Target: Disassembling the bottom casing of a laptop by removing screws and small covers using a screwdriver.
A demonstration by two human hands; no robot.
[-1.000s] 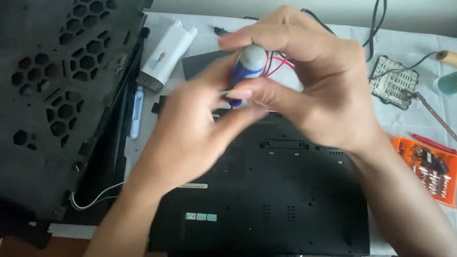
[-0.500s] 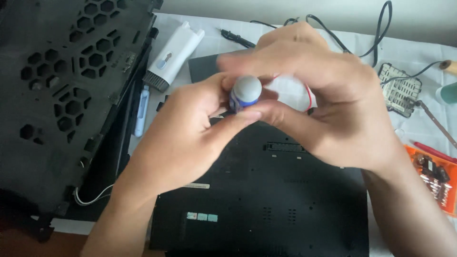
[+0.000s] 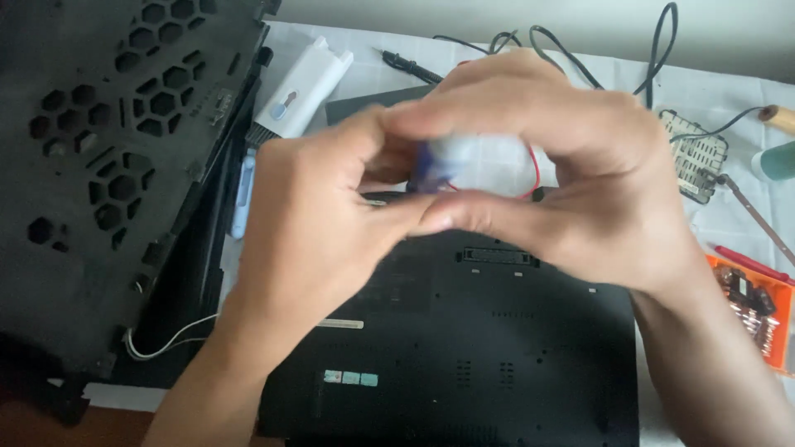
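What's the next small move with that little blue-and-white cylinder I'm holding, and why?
Probably hold it still a moment before anything else. Both the left hand and the right hand are pinched around the small blue-and-white cylinder above the upturned black laptop, and the cylinder is blurred, its red wire looping free. A steadier grip would show its end clearly.

Desk (image 3: 596, 79) covered with white cloth; wooden front edge shows at near left corner. Black laptop (image 3: 464, 356), underside up, lies at desk's middle toward front edge; black perforated panel (image 3: 91, 165) covers left side; white brush tool (image 3: 302, 87) beside it near far edge; black cables (image 3: 580, 50) along far edge; small perforated circuit board (image 3: 696, 157) toward right edge; orange screwdriver-bit case (image 3: 758, 310) at right edge.
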